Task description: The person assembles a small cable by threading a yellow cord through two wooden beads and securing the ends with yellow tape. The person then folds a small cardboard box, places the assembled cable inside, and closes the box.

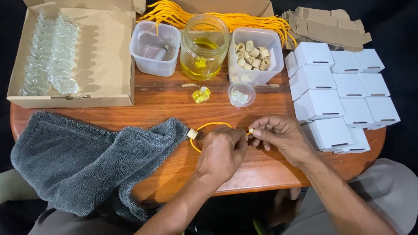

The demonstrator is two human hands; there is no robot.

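1. While both hands meet over the wooden table (173, 98), the left hand (221, 153) curls closed, pinching a yellow cord (205, 127) that loops out just beyond its knuckles.
2. Touching fingertips with it, the right hand (278, 135) pinches a small cork bead (250, 131).
3. A second bead (192, 133) sits on the cord, beside the grey towel (82, 158) left of the hands.
4. White boxes (337, 90) lie right of the right hand.

A small hand-assembly and packing station here, likely a home craft setup, though the dark surroundings hide the room. A round wooden surface (173, 98) carries stacked white gift boxes (340, 87), a cardboard box of clear glass pieces (50, 50), tubs of cork stoppers (254, 55), yellow cords (238, 19) and a jar of yellow liquid (204, 46).
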